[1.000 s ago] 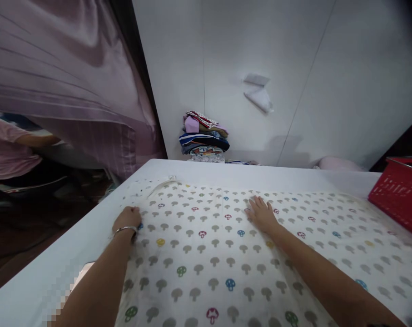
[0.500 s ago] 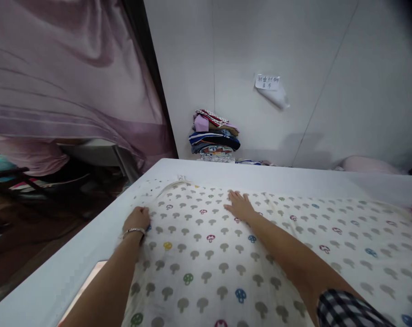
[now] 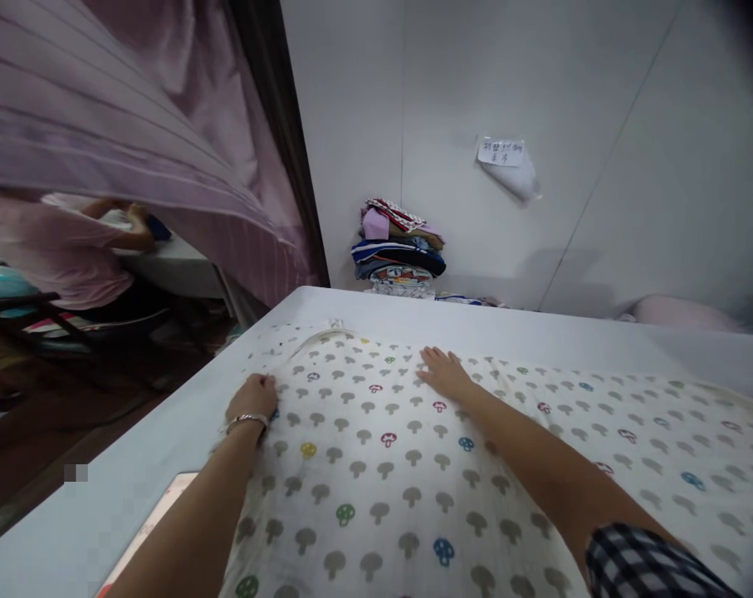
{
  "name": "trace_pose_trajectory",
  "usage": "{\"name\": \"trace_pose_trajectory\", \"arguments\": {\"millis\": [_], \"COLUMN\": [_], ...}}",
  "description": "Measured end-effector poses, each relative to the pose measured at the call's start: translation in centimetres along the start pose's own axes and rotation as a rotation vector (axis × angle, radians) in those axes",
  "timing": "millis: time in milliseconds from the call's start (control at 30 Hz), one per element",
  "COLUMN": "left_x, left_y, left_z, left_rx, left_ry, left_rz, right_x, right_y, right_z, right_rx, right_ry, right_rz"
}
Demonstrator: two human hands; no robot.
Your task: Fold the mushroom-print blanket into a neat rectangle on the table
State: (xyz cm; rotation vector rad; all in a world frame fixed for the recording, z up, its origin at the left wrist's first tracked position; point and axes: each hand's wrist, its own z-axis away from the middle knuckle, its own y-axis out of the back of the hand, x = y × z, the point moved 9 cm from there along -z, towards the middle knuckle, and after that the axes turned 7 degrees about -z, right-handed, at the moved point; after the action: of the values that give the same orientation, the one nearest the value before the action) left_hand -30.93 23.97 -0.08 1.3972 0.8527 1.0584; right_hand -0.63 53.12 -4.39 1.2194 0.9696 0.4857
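A cream fabric (image 3: 392, 490) printed with grey and coloured mushrooms lies spread over the white table. My left hand (image 3: 253, 399), with a bracelet at the wrist, is closed at the fabric's left edge, its fingers curled in on the cloth. Flat on top of the fabric, near its far edge, rests my right hand (image 3: 444, 372) with the fingers spread. A checked sleeve (image 3: 647, 556) covers my right upper arm. At the far left corner the cloth's edge is slightly curled, with loose threads there.
The white table (image 3: 326, 303) meets a pale wall bearing a paper note (image 3: 501, 153). Folded cloths (image 3: 401, 249) are stacked beyond the far edge. A phone-like flat object (image 3: 164, 507) lies under my left forearm. Left, behind a pink curtain (image 3: 214, 166), sits another person (image 3: 70, 249).
The view has shifted slightly. The curtain at left has swung up, showing more of the other person's arms. Both my hands stay at nearly the same spots on the fabric.
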Motion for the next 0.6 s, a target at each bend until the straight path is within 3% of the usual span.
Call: {"name": "trace_pose_trajectory", "arguments": {"millis": [233,367,600], "left_x": [-0.4,-0.4,-0.5], "left_y": [-0.2,-0.2,-0.4], "left_z": [-0.2,-0.3,-0.2], "left_rx": [0.014,0.020,0.009], "left_ry": [0.009,0.013,0.022], "left_rz": [0.045,0.050,0.044], "right_x": [0.1,-0.3,-4.7], "right_y": [-0.2,-0.8,-1.9], "right_z": [-0.4,-1.1,-3.6], "right_rx": [0.045,-0.032,-0.043], "right_ry": [-0.069,-0.093,0.041], "right_rz": [-0.052,0.020,-0.006]}}
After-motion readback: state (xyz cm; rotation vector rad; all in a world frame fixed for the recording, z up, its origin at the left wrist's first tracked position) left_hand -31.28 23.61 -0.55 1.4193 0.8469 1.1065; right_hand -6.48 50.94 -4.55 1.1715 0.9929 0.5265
